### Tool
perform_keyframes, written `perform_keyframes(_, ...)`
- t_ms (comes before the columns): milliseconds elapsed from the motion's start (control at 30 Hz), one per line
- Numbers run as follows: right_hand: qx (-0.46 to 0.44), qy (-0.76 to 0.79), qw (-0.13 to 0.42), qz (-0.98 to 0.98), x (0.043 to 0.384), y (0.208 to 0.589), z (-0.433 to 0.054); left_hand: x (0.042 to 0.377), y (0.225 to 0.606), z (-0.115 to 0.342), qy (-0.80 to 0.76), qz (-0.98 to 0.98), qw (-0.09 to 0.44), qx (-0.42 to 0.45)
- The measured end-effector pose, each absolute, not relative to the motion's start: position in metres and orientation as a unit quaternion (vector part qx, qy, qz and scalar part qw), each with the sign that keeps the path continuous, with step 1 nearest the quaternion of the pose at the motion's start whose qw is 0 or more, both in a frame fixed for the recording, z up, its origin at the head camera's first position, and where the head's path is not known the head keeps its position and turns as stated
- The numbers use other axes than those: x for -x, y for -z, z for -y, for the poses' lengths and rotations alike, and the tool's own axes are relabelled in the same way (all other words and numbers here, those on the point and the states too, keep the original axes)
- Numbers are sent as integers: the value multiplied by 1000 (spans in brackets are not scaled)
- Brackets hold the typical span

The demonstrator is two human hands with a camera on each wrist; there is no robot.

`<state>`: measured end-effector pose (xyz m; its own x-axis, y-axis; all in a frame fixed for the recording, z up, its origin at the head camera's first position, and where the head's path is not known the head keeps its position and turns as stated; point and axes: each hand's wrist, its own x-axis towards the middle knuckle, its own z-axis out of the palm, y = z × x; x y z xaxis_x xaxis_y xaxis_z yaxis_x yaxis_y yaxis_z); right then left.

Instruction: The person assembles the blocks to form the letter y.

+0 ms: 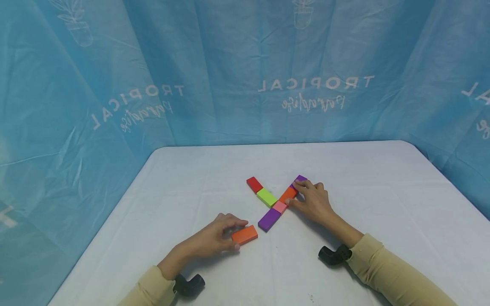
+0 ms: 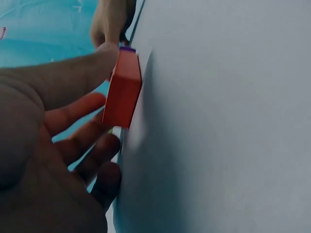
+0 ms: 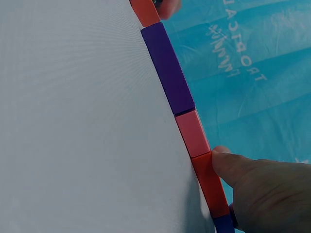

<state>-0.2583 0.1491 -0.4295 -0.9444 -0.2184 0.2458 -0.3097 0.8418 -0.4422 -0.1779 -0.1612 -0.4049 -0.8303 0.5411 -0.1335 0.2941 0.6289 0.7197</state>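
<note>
In the head view my left hand (image 1: 214, 238) pinches an orange block (image 1: 245, 235) between thumb and fingers, low over the white tabletop; its other fingers spread loosely in the left wrist view. My right hand (image 1: 311, 202) lies over the far end of a slanted row of blocks. Its thumb touches an orange-red block (image 1: 288, 195), and a fingertip reaches the purple block (image 1: 300, 179) beyond. Down the row follow a pink block (image 1: 280, 207) and another purple block (image 1: 269, 219). Branching off to the upper left are a lime green block (image 1: 266, 197) and a red block (image 1: 254, 184).
A white cloth (image 1: 183, 178) covers the table. Blue printed curtains (image 1: 237, 76) hang behind and at both sides. Dark camera mounts (image 1: 189, 285) sit under both wrists, close above the cloth.
</note>
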Motion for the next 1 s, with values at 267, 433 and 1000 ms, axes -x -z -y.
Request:
perform_keyframes(267,-139,-245,94,955,258,429,-149,184,405,168,-352,-875,202,-263)
perform_keyframes(433,-138,-243,93,956,258,429,-148,185,406,167,-355,-874,204,-262)
perform_keyframes(1000,-134,-243,91,956,259,430,-148,161,416,146,-368,-899,107,-212)
